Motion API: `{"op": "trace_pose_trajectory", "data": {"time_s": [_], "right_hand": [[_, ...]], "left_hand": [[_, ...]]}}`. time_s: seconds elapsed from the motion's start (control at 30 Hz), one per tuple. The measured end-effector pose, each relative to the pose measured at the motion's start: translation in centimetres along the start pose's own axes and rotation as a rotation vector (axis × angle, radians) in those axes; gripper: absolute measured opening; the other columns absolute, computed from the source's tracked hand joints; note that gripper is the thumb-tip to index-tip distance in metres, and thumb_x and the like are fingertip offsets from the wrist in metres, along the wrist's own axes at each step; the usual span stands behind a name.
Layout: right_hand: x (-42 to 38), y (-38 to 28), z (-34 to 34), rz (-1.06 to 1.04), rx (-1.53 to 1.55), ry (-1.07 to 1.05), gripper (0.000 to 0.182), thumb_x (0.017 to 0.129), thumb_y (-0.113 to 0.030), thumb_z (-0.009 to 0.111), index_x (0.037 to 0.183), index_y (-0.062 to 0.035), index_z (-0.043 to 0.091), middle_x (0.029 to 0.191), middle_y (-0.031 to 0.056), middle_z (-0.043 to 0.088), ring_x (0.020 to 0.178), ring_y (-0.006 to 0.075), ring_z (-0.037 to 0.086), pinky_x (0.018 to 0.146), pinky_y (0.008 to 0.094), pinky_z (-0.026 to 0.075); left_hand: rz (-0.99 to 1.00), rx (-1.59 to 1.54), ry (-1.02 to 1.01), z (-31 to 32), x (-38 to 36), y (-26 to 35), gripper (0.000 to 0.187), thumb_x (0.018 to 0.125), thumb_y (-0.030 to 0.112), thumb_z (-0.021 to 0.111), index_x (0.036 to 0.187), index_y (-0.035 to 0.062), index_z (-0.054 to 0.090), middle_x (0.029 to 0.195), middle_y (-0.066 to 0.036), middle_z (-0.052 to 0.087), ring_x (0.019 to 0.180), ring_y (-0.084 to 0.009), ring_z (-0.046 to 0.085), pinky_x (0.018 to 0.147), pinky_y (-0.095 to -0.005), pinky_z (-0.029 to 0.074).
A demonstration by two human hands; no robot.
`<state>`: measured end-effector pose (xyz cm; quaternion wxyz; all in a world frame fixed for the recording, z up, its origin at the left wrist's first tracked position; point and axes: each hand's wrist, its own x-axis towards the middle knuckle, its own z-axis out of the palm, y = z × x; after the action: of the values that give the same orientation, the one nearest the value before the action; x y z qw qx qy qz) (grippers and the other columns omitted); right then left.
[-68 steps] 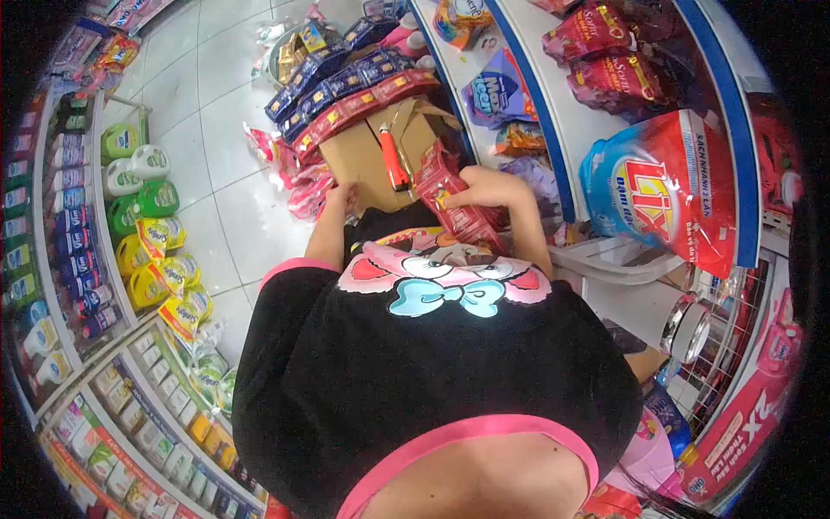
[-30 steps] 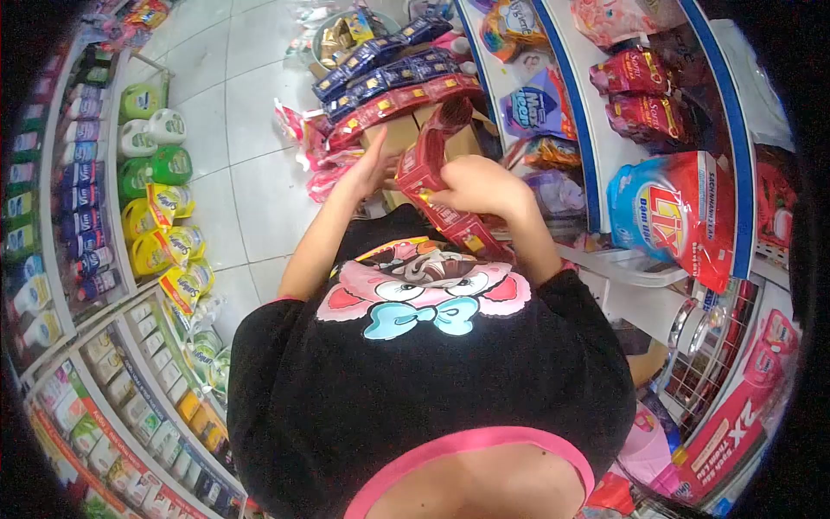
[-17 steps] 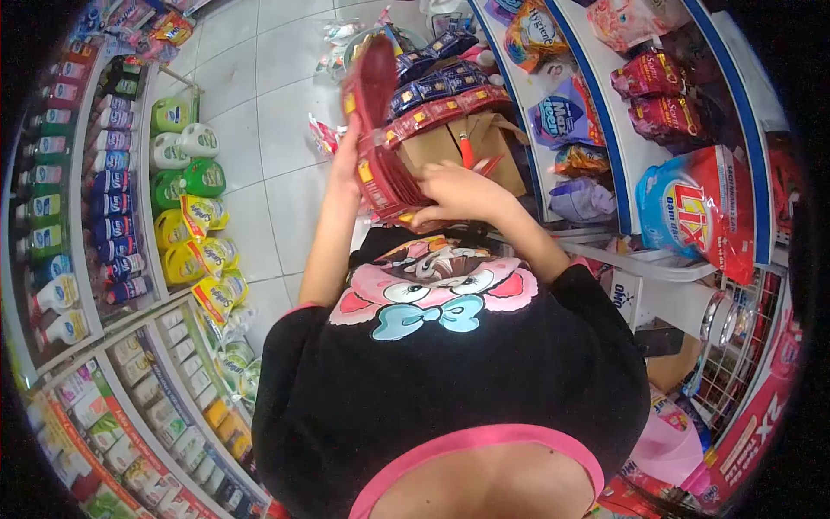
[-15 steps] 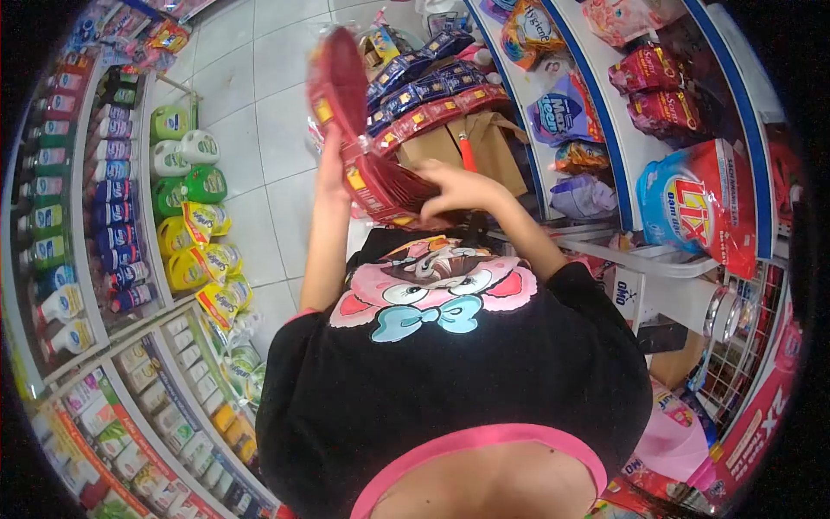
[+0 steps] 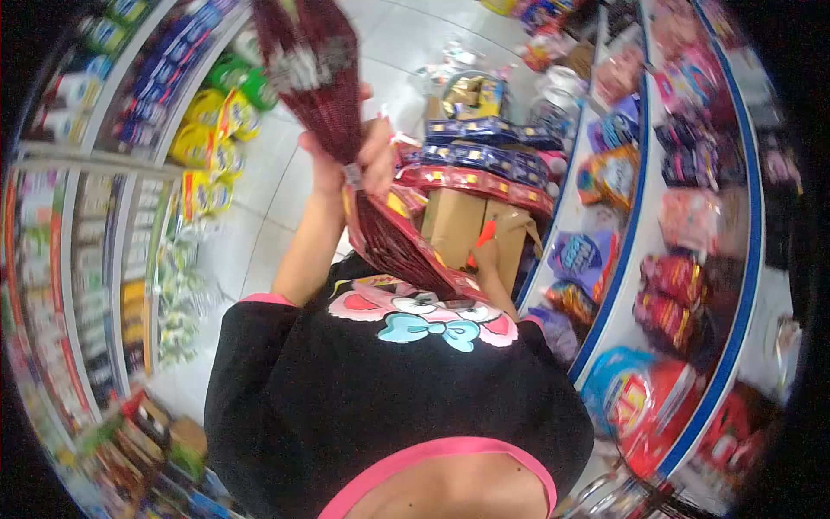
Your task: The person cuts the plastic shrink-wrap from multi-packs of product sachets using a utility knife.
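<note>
My left hand (image 5: 377,156) is raised and closed around the middle of a folded bundle of dark red sachet strips (image 5: 316,86). A narrow pale band circles the bundle at the grip, and its lower half hangs down in front of my shirt. My right hand (image 5: 489,258) reaches down to an open cardboard box (image 5: 454,227), its fingers closed on an orange-red tool (image 5: 486,232) whose working end I cannot make out. Behind the box, more red sachet strips (image 5: 475,181) and blue sachet strips (image 5: 484,157) lie stacked in rows.
Shelves of bagged goods, among them a purple pouch (image 5: 581,254) and a large red-and-blue detergent bag (image 5: 644,400), stand close on my right. On the left are yellow bottles (image 5: 201,130), green bottles (image 5: 240,80) and shelves of small boxes. White floor tiles (image 5: 402,35) run between.
My left hand has lifted the sachet bundle nearer the camera. My right hand has left the bundle and moved down to the orange-red tool at the box. The view has turned.
</note>
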<state>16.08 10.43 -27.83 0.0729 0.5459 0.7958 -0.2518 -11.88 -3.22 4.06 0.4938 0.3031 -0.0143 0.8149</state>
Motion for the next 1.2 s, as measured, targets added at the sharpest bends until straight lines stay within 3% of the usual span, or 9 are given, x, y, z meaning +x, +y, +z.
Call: {"op": "trace_pose_trajectory", "data": {"time_s": [0.2, 0.33, 0.43, 0.6, 0.63, 0.7, 0.8, 1.03, 1.2], "right_hand": [[1.6, -1.5, -4.0, 0.235, 1.118, -0.356, 0.024, 0.065, -0.016, 0.048, 0.082, 0.0006, 0.045, 0.057, 0.0129, 0.05, 0.056, 0.0256, 0.055, 0.045, 0.0322, 0.044], [-2.6, -9.5, -16.0, -0.116, 1.351, -0.266, 0.016, 0.07, -0.017, 0.042, 0.08, -0.0047, 0.038, 0.056, 0.0046, 0.041, 0.041, 0.0167, 0.046, 0.037, 0.03, 0.042], [-7.0, -15.0, -22.8, -0.477, 1.751, -0.55, 0.04, 0.078, -0.031, 0.037, 0.108, -0.0045, 0.033, 0.065, 0.005, 0.04, 0.041, 0.0133, 0.042, 0.036, 0.0251, 0.037], [-18.6, -21.4, -27.7, -0.85, 1.531, -0.471, 0.068, 0.076, -0.029, 0.046, 0.124, -0.0212, -0.002, 0.07, 0.0149, 0.047, 0.044, 0.0167, 0.046, 0.037, 0.0262, 0.039], [-19.6, -21.5, -26.9, -0.858, 1.411, -0.544, 0.068, 0.072, -0.014, 0.047, 0.125, -0.0163, 0.003, 0.084, 0.0157, 0.047, 0.052, 0.0149, 0.048, 0.047, 0.0256, 0.041], [-20.2, -21.6, -27.0, -1.004, 0.884, -0.466, 0.056, 0.068, 0.0, 0.044, 0.119, -0.0031, 0.024, 0.104, 0.0177, 0.043, 0.08, 0.023, 0.049, 0.07, 0.0268, 0.039], [-21.2, -22.7, -26.1, -1.074, 0.837, -0.342, 0.048, 0.069, 0.002, 0.043, 0.115, 0.0008, 0.032, 0.107, 0.0188, 0.041, 0.095, 0.0288, 0.044, 0.079, 0.0282, 0.035], [-22.8, -24.2, -26.0, -1.062, 0.695, -0.258, 0.047, 0.071, 0.003, 0.043, 0.116, -0.0001, 0.031, 0.101, 0.0169, 0.044, 0.078, 0.0272, 0.047, 0.071, 0.0282, 0.038], [-23.3, -24.9, -25.6, -1.079, 0.688, -0.222, 0.048, 0.071, 0.003, 0.043, 0.117, -0.0005, 0.029, 0.094, 0.0155, 0.045, 0.071, 0.0261, 0.046, 0.066, 0.0277, 0.04]], "left_hand": [[0.024, 0.028, 0.009, 1.7, -0.8, -0.1, 0.071, 0.056, 0.054, 0.054, 0.111, 0.016, 0.031, 0.065, -0.003, 0.035, 0.046, -0.0144, 0.044, 0.044, -0.0279, 0.047], [0.033, 0.033, 0.033, 2.0, -0.5, 0.2, 0.061, 0.054, 0.049, 0.058, 0.097, 0.01, 0.04, 0.066, -0.002, 0.035, 0.057, -0.0134, 0.043, 0.048, -0.0297, 0.049], [-0.011, 0.014, -0.02, 2.1, -0.4, 0.1, 0.058, 0.052, 0.048, 0.06, 0.087, 0.0069, 0.041, 0.067, -0.001, 0.035, 0.059, -0.0125, 0.042, 0.051, -0.0306, 0.05], [-0.015, 0.033, 0.023, 3.5, -0.6, 0.3, 0.059, 0.05, 0.049, 0.061, 0.081, 0.0038, 0.038, 0.069, 0.001, 0.033, 0.062, -0.0111, 0.039, 0.053, -0.0309, 0.05], [-0.023, 0.026, 0.015, 3.6, -0.8, 0.4, 0.059, 0.05, 0.049, 0.061, 0.081, 0.0038, 0.038, 0.069, 0.001, 0.033, 0.062, -0.0111, 0.039, 0.053, -0.0309, 0.05], [0.062, 0.168, 0.035, 3.9, -1.2, 0.9, 0.075, 0.057, 0.047, 0.059, 0.117, 0.0178, 0.024, 0.069, -0.004, 0.036, 0.056, -0.014, 0.04, 0.048, -0.033, 0.048], [0.027, 0.408, 0.157, 4.6, -2.3, 2.2, 0.073, 0.056, 0.048, 0.058, 0.114, 0.0157, 0.028, 0.069, -0.002, 0.036, 0.057, -0.0127, 0.04, 0.052, -0.0327, 0.049], [0.101, 0.501, 0.293, 4.1, -3.8, 3.2, 0.053, 0.057, 0.048, 0.057, 0.086, 0.0067, 0.041, 0.071, 0.001, 0.036, 0.059, -0.0095, 0.037, 0.053, -0.0306, 0.047], [0.099, 0.536, 0.274, 4.2, -4.2, 3.9, 0.053, 0.058, 0.048, 0.057, 0.088, 0.0069, 0.041, 0.072, 0.002, 0.035, 0.06, -0.0086, 0.034, 0.05, -0.0286, 0.045]]}}
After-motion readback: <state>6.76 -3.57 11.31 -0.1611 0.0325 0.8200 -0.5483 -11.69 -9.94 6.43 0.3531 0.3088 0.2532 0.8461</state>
